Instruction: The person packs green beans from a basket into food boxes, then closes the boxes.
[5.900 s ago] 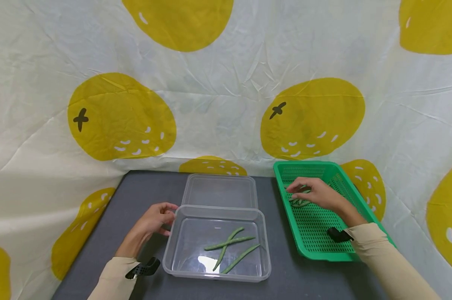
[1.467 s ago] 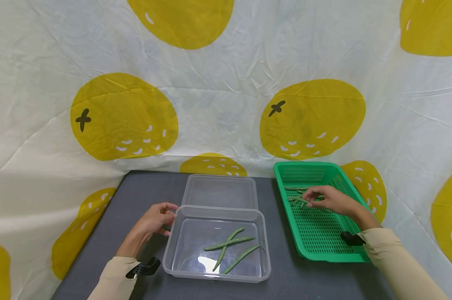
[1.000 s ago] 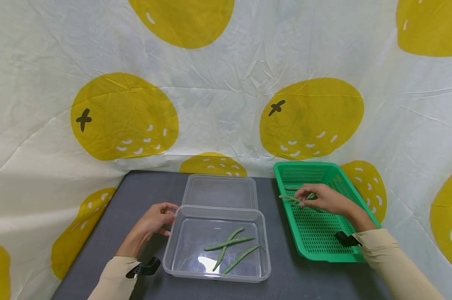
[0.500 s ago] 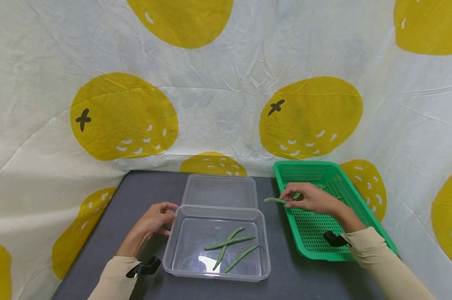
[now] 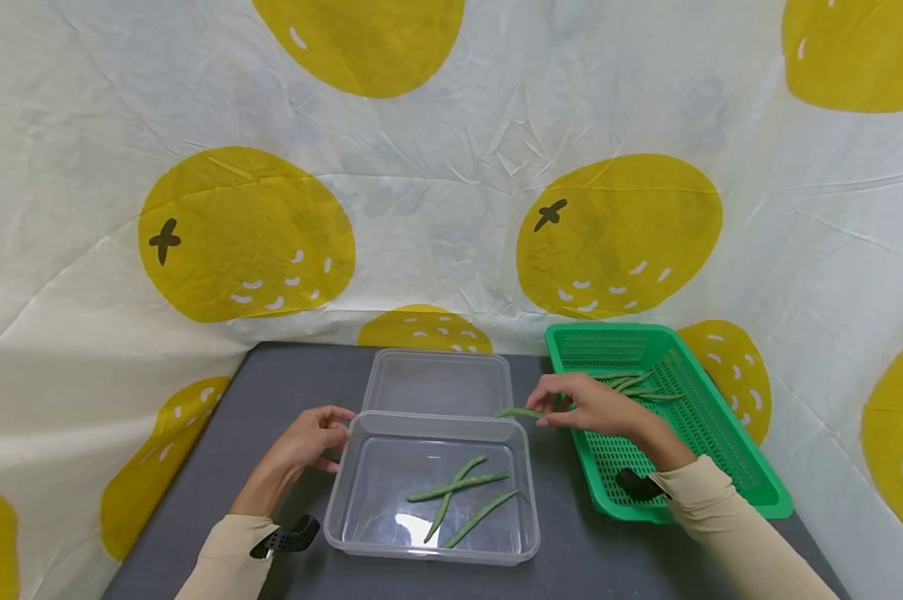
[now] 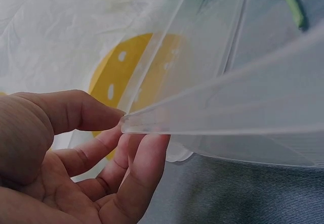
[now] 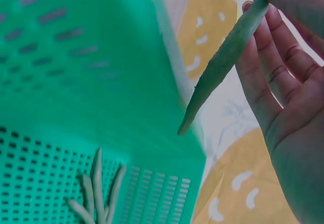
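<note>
My right hand (image 5: 597,406) pinches a green bean (image 5: 517,412) between thumb and fingers, just past the left side of the green basket (image 5: 609,328). The bean's left tip is over the back right corner of the clear plastic container (image 5: 436,427); its other end shows in the right wrist view, pointing down past the basket wall. In the container lie three green beans (image 5: 459,487), two of them crossed. My left hand (image 5: 312,437) pinches the container's left corner rim, thumb above and fingers below in the left wrist view.
Several green beans (image 5: 634,385) lie at the back of the basket. A clear lid (image 5: 436,379) lies flat behind the container on the dark table (image 5: 293,375). A white cloth (image 5: 436,225) with yellow fruit prints hangs behind and at the sides.
My right hand has picked a green bean from the pile, lifted it over the basket's left side and carried it left towards the container. My left hand has stayed put.
</note>
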The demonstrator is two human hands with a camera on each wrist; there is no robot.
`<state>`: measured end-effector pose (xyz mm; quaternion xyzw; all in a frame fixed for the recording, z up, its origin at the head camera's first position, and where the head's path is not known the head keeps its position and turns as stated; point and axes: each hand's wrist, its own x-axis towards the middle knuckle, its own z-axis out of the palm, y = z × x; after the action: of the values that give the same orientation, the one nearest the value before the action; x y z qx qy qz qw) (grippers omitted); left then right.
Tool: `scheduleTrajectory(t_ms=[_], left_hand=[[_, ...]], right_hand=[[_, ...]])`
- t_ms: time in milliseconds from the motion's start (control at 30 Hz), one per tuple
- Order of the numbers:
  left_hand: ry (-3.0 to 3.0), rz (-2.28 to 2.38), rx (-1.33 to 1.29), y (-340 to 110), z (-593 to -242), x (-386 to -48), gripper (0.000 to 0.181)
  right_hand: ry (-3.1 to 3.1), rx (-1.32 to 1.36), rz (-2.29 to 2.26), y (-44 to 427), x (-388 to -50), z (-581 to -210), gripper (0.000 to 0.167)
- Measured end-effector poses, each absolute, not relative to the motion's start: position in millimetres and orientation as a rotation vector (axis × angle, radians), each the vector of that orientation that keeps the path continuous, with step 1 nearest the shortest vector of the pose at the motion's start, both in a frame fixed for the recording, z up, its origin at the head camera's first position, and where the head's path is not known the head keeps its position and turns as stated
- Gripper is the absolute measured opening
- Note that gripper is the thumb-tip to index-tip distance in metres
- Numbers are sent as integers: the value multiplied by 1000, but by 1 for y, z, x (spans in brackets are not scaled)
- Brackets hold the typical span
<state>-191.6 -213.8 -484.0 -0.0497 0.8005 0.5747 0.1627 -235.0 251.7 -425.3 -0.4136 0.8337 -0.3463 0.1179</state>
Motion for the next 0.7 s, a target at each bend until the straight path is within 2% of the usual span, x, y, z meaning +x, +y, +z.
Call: scheduleTrajectory(t_ms=[700], left_hand=[[2284,1652,-128,-214,-485,-193,40]], right_hand=[[2338,-1295,-1052,201,-233,-426,19]])
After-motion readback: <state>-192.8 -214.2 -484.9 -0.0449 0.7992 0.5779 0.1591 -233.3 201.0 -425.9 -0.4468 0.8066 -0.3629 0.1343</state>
